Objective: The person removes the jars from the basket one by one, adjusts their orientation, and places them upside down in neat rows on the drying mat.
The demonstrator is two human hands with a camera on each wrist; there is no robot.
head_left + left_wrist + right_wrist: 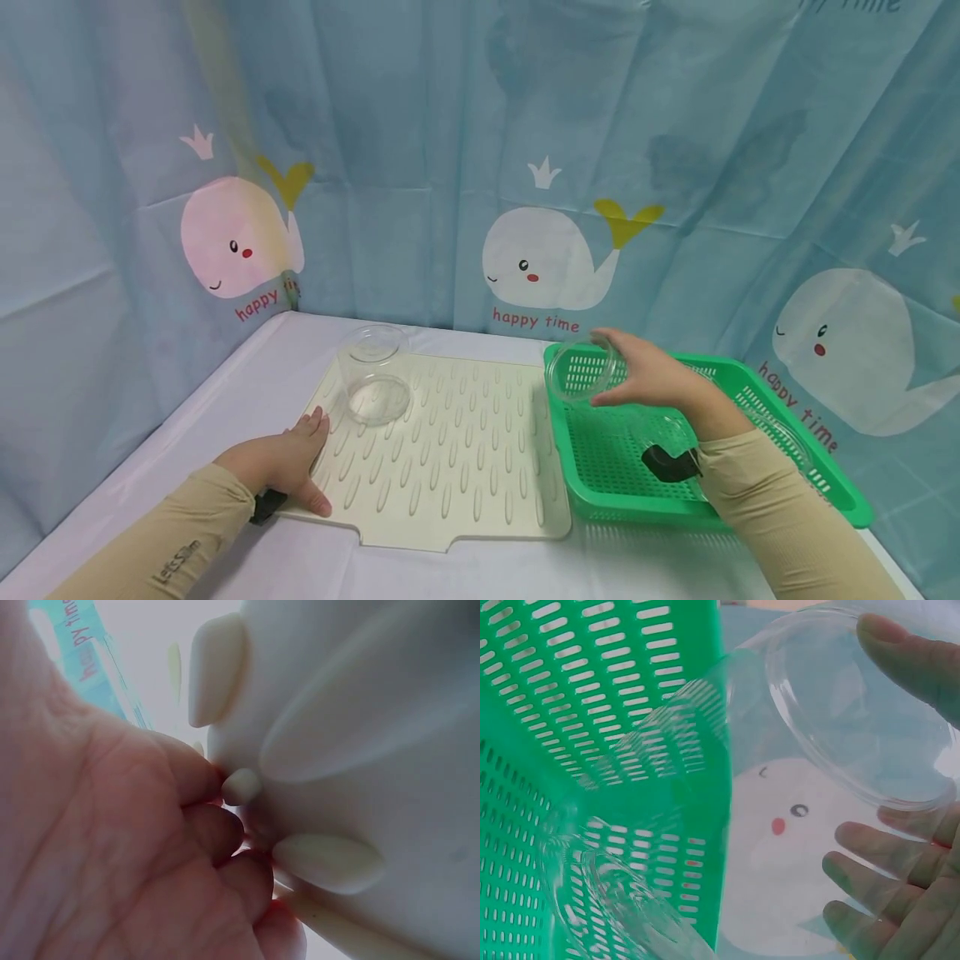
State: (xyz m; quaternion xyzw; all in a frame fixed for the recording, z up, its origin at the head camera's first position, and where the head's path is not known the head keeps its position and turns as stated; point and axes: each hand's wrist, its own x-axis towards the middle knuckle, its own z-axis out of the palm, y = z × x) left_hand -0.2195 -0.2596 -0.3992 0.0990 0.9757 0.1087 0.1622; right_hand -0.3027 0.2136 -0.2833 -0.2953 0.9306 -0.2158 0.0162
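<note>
My right hand (648, 375) holds a clear plastic cup (847, 712) by its rim, tilted on its side above the left back part of the green basket (585, 505). In the right wrist view the thumb lies on one side of the rim and the fingers spread along the other. My left hand (288, 462) rests at the left edge of a cream ribbed drying mat (450, 417), fingertips and thumb touching it. Another clear cup (377, 398) stands on the mat's back left corner, just beyond the left fingers.
More clear plastic pieces (622, 907) lie inside the basket, partly hidden by the right forearm. The basket stands right of the mat on a white-covered table (315, 567). A blue curtain (405, 167) printed with whales hangs behind.
</note>
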